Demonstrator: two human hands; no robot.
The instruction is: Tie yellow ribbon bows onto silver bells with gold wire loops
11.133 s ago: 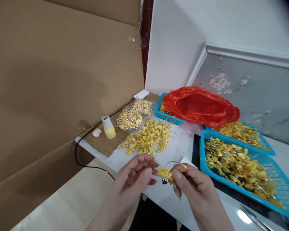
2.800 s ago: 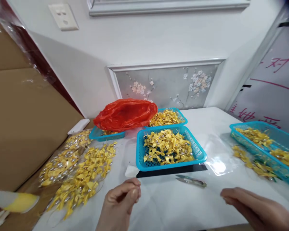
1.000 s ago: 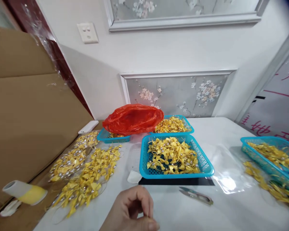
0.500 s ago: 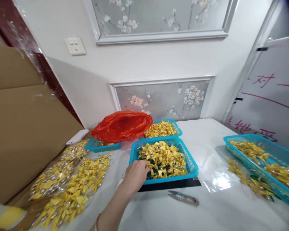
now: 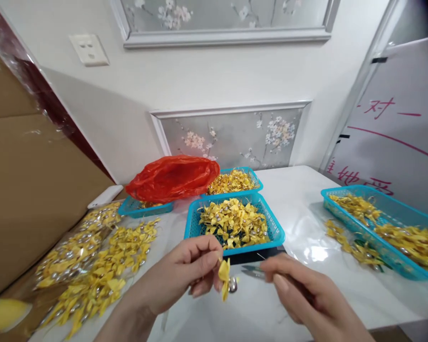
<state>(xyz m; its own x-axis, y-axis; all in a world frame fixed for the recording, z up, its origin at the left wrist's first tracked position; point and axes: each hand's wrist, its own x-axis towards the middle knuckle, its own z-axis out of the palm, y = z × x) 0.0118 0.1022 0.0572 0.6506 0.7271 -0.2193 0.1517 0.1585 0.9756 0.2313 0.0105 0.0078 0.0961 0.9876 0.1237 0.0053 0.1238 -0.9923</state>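
Note:
My left hand (image 5: 185, 278) pinches a small yellow ribbon bow (image 5: 224, 276) with a silver bell (image 5: 232, 285) hanging from it, low in the middle of the view. My right hand (image 5: 303, 297) is just right of the bow, fingers pinched on a thin thread that is barely visible. Behind both hands stands a blue basket (image 5: 276, 232) heaped with the same yellow bows. Small metal snips (image 5: 251, 270) lie on the white table (image 5: 303, 199), partly hidden between my hands.
A loose pile of bows (image 5: 103, 266) lies at the left beside a bagged lot. A red plastic bag (image 5: 173, 176) covers a far basket; another far basket (image 5: 251, 173) and a right-hand basket (image 5: 385, 202) hold more bows. Cardboard (image 5: 32, 190) walls the left side.
My left hand has come back from the middle basket with one bow and bell. My right hand has returned into view beside it.

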